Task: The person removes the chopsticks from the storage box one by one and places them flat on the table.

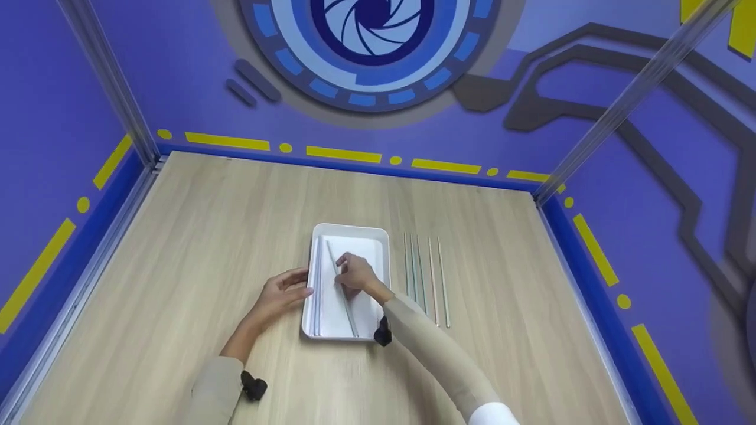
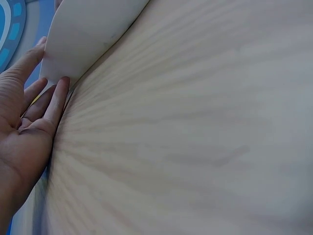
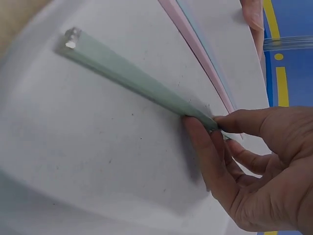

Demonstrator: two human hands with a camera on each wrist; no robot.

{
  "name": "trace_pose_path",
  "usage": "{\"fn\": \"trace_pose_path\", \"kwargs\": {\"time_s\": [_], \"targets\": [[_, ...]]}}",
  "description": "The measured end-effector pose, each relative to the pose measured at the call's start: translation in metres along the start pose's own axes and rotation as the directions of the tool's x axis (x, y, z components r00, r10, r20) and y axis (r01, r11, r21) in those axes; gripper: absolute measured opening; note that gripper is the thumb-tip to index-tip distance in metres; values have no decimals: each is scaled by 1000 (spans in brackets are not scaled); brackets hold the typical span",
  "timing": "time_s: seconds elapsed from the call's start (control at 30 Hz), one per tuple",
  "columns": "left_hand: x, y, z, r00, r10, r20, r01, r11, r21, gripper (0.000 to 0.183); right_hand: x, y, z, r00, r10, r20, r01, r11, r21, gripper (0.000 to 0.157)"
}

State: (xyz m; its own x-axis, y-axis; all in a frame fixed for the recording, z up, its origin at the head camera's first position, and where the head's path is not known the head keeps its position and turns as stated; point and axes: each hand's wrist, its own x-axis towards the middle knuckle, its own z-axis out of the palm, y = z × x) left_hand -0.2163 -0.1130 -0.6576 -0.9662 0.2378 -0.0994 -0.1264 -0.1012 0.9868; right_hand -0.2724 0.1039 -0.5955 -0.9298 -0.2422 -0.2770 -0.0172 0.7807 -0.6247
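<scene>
1. Purple-blue wall panels surround a wood-grain tabletop; yellow dashes and dots run along the lower part of the panels, and a round blue emblem marks the far one.
2. Metal posts stand at the two far corners.
3. White rectangular tray: lies flat near the middle of the tabletop, long sides running away from me.
4. Pale green rod: located within the tray's outline, slanted, its far end leaning toward the left wall. The near end looks silvery. I cannot tell whether it touches the tray floor.
5. Right hand: I pinch the pale green rod between thumb and fingers, partway along its length.
6. Left hand: fingers extended and parted, touching the tray's left side, thumb at the rim.
7. Pink rod and light blue rod: inside the tray, side by side along its left wall.
8. Five thin rods: on the tabletop just right of the tray, roughly parallel, spaced apart.
9. I wear beige sleeves, with a black device at each wrist.
</scene>
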Motion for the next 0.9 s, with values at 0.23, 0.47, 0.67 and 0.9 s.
{"fn": "trace_pose_path", "kwargs": {"time_s": [0.23,0.47,0.67,0.9], "targets": [[0,2,0,1000,-23,13,23,998,-52,65,-4,5,-4,1000,0,20,-2,993,122,32],[0,3,1,999,-31,12,31,999,-30,65,-8,8,-14,999,0,41,-9,972,236,37],[-2,2,1,1000,-27,-10,27,1000,-7,62,-14,11,-28,1000,-18,24,9,947,323,40],[-1,1,2,1000,-14,-15,15,1000,18,65,-20,17,-44,999,-42,-8,42,920,389,42]]}}
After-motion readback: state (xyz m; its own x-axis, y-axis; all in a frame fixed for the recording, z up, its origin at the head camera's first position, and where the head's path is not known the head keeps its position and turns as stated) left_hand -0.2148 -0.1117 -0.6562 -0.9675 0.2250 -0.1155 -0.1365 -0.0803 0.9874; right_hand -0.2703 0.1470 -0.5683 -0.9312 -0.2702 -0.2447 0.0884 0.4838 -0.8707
